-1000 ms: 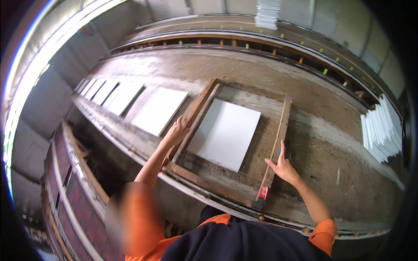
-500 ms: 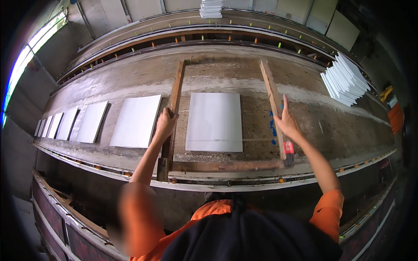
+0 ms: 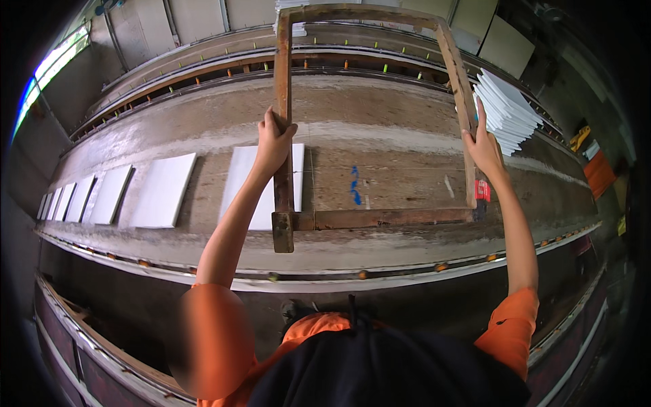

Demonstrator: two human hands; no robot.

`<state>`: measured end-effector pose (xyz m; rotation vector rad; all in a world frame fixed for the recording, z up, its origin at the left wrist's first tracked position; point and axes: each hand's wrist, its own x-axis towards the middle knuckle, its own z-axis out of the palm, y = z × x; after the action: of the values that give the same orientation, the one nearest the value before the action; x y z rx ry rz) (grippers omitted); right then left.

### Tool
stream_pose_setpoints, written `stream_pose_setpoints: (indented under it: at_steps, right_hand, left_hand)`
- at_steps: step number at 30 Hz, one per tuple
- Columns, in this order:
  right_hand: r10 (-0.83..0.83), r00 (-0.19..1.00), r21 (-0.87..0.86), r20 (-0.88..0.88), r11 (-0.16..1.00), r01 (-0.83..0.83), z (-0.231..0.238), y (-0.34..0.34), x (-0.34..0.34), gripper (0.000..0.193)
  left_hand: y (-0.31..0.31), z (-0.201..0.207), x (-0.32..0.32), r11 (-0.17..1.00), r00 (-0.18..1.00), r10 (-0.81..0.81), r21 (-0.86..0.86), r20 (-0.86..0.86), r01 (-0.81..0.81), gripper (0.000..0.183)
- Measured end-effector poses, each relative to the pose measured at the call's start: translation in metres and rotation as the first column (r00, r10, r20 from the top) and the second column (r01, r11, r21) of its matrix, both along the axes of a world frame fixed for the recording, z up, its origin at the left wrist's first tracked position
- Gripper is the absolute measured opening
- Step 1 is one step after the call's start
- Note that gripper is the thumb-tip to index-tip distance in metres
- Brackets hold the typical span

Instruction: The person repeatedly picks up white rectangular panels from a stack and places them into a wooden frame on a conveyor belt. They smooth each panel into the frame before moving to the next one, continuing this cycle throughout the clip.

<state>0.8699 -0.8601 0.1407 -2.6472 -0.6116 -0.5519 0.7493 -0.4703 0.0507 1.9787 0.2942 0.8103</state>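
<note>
Wooden frame [image 3: 393, 218] is up in front of me, looks raised off the counter [image 3: 169, 129]. Left hand [image 3: 274, 144] is closed round the left bar, thumb on the inner side. Right hand [image 3: 485, 149] has the right bar, index straight up along it, thumb pressed on; other fingers mostly hidden, so can't tell how tight. I'd lift both sides evenly, hold the near bar level and clear of the panels, no twist at the corners.

Nearest white panel [image 3: 242, 163] lies partly behind the left bar and my forearm, so that corner is the one to watch. Row of white panels [image 3: 166, 190] runs off left. Panel stack [image 3: 505, 112] sits just beyond the right hand, easiest thing to knock. Blue marks [image 3: 354, 185] show through the opening. Front rail [image 3: 407, 278] has small tabs that might snag the frame if low.
</note>
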Motion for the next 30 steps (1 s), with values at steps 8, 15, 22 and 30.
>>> stream_pose_setpoints:
  at_steps: [8,15,22,30]
  right_hand:
    - [0.105,0.982,0.027,-0.154,0.994,-0.102,-0.139,-0.121,0.075,0.076]
    - [0.286,0.932,0.104,-0.222,0.957,-0.269,-0.199,-0.137,0.078,0.078]
    - [0.146,0.915,-0.152,-0.375,0.964,-0.216,-0.194,-0.143,0.081,0.079]
    - [-0.032,0.962,-0.287,-0.270,0.957,-0.049,-0.192,-0.119,0.083,0.080]
  left_hand:
    - [-0.113,-0.086,0.031,0.991,0.983,0.072,0.125,-0.166,-0.051,0.063]
    - [-0.134,-0.117,0.017,0.969,0.896,0.187,0.227,-0.403,-0.100,0.056]
    - [-0.162,-0.114,0.014,0.876,0.755,0.347,0.479,-0.557,-0.049,0.039]
    - [-0.148,-0.154,0.016,0.928,0.904,0.247,0.353,-0.348,-0.117,0.053]
